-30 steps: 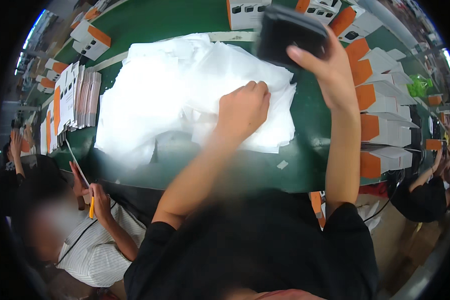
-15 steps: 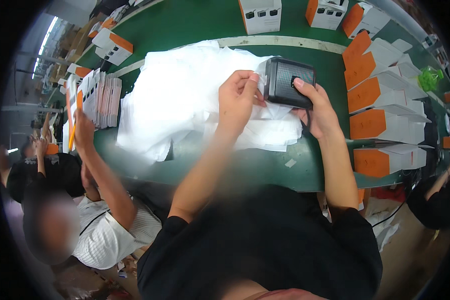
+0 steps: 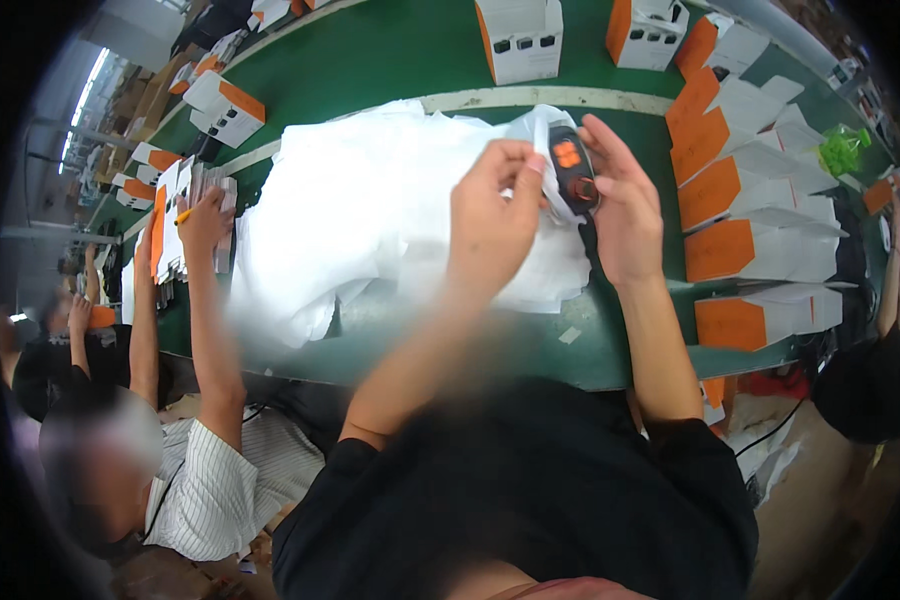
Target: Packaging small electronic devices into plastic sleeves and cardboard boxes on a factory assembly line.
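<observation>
A black boxy speaker-like device [image 3: 572, 178], with orange buttons on the side facing up, is partly inside a thin white bag [image 3: 543, 120]. My left hand [image 3: 495, 215] pinches the bag's edge between thumb and fingers. On the device's other side, my right hand [image 3: 630, 215] supports it, thumb against its end and one finger raised. A dark strap hangs below the device. Beneath both hands lies a heap of flat white bags [image 3: 350, 210].
Folded-open orange and white boxes [image 3: 725, 250] line the right of the green table [image 3: 370, 370]. More printed boxes [image 3: 520, 45] stand at the far side. At the left, a co-worker's hands [image 3: 205, 220] handle a stack of cartons [image 3: 173, 215]. A green plastic item [image 3: 843, 150] sits behind the boxes.
The device has been turned from its grille face to its orange-buttoned side, and white bag now covers part of it. The co-worker's hands have moved onto the carton stack.
</observation>
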A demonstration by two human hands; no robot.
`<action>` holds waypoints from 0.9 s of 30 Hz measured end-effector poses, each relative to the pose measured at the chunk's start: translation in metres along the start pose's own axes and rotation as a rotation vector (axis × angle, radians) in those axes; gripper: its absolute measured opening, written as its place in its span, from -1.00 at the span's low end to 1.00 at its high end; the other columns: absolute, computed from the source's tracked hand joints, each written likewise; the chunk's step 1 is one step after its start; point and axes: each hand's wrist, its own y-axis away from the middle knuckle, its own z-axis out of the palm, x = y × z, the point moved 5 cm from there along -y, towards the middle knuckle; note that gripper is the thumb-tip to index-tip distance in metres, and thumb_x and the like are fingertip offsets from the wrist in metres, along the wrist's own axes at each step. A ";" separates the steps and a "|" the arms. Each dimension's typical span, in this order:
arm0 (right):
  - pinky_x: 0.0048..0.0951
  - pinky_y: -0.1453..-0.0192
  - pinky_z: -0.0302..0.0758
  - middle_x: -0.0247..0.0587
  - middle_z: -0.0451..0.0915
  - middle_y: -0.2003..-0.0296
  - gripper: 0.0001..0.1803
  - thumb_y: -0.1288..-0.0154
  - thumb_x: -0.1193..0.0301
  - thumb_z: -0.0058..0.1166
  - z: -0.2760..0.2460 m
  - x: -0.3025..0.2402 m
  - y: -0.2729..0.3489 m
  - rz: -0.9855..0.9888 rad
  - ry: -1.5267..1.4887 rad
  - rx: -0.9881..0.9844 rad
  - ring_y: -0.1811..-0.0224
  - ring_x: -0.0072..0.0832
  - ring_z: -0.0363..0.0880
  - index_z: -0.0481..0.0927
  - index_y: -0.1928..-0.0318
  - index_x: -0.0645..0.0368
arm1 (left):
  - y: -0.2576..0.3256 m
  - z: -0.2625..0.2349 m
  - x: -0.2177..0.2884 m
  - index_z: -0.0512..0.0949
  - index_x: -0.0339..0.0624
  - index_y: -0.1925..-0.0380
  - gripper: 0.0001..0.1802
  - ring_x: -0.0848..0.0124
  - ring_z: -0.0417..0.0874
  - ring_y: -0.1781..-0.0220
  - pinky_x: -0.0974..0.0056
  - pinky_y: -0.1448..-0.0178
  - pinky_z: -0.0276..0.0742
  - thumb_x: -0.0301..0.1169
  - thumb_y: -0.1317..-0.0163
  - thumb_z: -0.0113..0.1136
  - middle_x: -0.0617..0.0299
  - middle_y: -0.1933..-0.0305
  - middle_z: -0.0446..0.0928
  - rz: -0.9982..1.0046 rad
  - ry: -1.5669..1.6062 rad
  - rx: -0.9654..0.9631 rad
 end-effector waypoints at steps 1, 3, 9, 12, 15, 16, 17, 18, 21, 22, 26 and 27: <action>-0.33 -0.47 0.24 -0.02 0.41 -0.28 -0.24 -0.13 0.57 -0.08 -0.003 -0.008 -0.001 -0.080 0.093 -0.065 -0.30 -0.33 0.38 0.31 -0.43 0.42 | -0.010 -0.001 0.007 0.53 -0.35 0.12 -0.80 0.53 0.62 0.39 0.40 0.32 0.53 -0.40 -0.47 0.13 0.17 0.32 0.65 -0.025 0.063 -0.029; -0.31 -0.46 0.26 -0.04 0.42 -0.29 -0.25 -0.11 0.58 -0.08 0.004 -0.021 -0.002 -0.129 0.097 -0.082 -0.31 -0.32 0.39 0.33 -0.42 0.41 | -0.026 -0.005 0.021 0.53 -0.36 0.13 -0.80 0.51 0.63 0.37 0.40 0.30 0.55 -0.39 -0.47 0.14 0.16 0.31 0.65 -0.043 0.119 -0.044; -0.30 -0.31 0.41 -0.06 0.28 -0.41 -0.02 -0.06 0.40 0.33 -0.007 -0.021 0.003 -0.069 0.730 -0.093 -0.34 -0.29 0.39 0.18 -0.51 0.21 | -0.054 0.011 0.049 0.54 -0.38 0.09 -0.81 0.50 0.65 0.34 0.36 0.23 0.62 -0.44 -0.45 0.12 0.19 0.30 0.65 0.026 0.245 -0.210; -0.39 -0.18 0.51 -0.16 0.56 -0.12 -0.22 -0.08 0.38 0.48 0.009 -0.012 -0.017 -0.170 0.925 -0.077 -0.13 -0.42 0.56 0.42 -0.31 0.24 | -0.051 0.033 0.062 0.56 -0.35 0.11 -0.86 0.50 0.67 0.34 0.37 0.24 0.61 -0.51 -0.42 0.11 0.17 0.29 0.66 0.039 0.122 -0.408; -0.45 -0.13 0.55 -0.24 0.61 -0.03 -0.36 -0.14 0.47 0.45 0.018 -0.045 -0.060 -0.355 0.783 -0.045 -0.06 -0.53 0.58 0.47 -0.24 0.13 | -0.074 0.018 0.072 0.58 -0.31 0.27 -0.86 0.49 0.61 0.43 0.38 0.26 0.53 -0.43 -0.38 0.15 0.23 0.41 0.62 0.317 0.159 -0.098; -0.46 -0.13 0.57 -0.24 0.59 -0.07 -0.34 -0.16 0.53 0.43 0.023 -0.057 -0.076 -0.454 0.717 -0.028 -0.06 -0.50 0.59 0.45 -0.26 0.08 | -0.094 -0.001 0.074 0.58 -0.31 0.29 -0.84 0.50 0.57 0.45 0.37 0.30 0.50 -0.41 -0.34 0.23 0.26 0.44 0.60 0.516 0.246 0.260; -0.46 -0.12 0.58 -0.23 0.57 -0.08 -0.31 -0.16 0.55 0.44 0.024 -0.073 -0.091 -0.583 0.749 -0.024 -0.05 -0.48 0.60 0.43 -0.28 0.07 | -0.118 -0.009 0.065 0.57 -0.30 0.22 -0.76 0.47 0.55 0.41 0.34 0.28 0.49 -0.35 -0.28 0.32 0.25 0.41 0.57 0.516 0.212 0.414; -0.47 -0.09 0.59 -0.24 0.57 -0.07 -0.33 -0.18 0.54 0.43 0.032 -0.081 -0.111 -0.656 0.729 -0.032 -0.06 -0.48 0.59 0.42 -0.27 0.04 | -0.142 -0.010 0.052 0.55 -0.31 0.17 -0.71 0.38 0.57 0.33 0.27 0.21 0.51 -0.32 -0.26 0.34 0.19 0.35 0.57 0.470 0.077 0.450; -0.46 -0.11 0.57 -0.27 0.57 -0.06 -0.36 -0.20 0.54 0.40 0.039 -0.077 -0.172 -0.786 0.742 -0.073 -0.10 -0.50 0.56 0.43 -0.26 0.03 | -0.186 0.008 0.005 0.50 -0.33 0.09 -0.61 -0.10 0.54 -0.01 -0.02 -0.14 0.45 -0.32 -0.18 0.35 -0.09 0.11 0.54 0.389 -0.295 0.429; -0.42 -0.14 0.56 -0.25 0.57 -0.06 -0.37 -0.19 0.55 0.39 0.039 -0.066 -0.189 -0.795 0.808 -0.140 -0.12 -0.45 0.57 0.46 -0.25 0.02 | -0.193 0.009 -0.009 0.51 -0.28 0.11 -0.68 -0.09 0.57 0.01 -0.02 -0.10 0.48 -0.34 -0.21 0.30 -0.08 0.12 0.55 0.372 -0.327 0.425; -0.34 -0.21 0.54 -0.18 0.57 -0.08 -0.38 -0.09 0.60 0.38 0.034 -0.056 -0.216 -0.726 1.267 -0.386 -0.14 -0.22 0.59 0.55 -0.21 0.02 | -0.206 -0.010 -0.026 0.56 -0.27 0.23 -0.84 -0.03 0.68 0.17 0.01 0.04 0.56 -0.40 -0.27 0.19 -0.05 0.26 0.64 0.273 -0.268 0.375; -0.28 -0.24 0.52 -0.12 0.54 -0.13 -0.37 -0.04 0.57 0.36 0.028 -0.063 -0.219 -0.634 1.310 -0.388 -0.16 -0.07 0.55 0.59 -0.20 -0.01 | -0.206 -0.008 -0.022 0.57 -0.27 0.28 -0.87 -0.01 0.70 0.23 0.03 0.10 0.59 -0.42 -0.29 0.16 -0.04 0.31 0.67 0.236 -0.229 0.330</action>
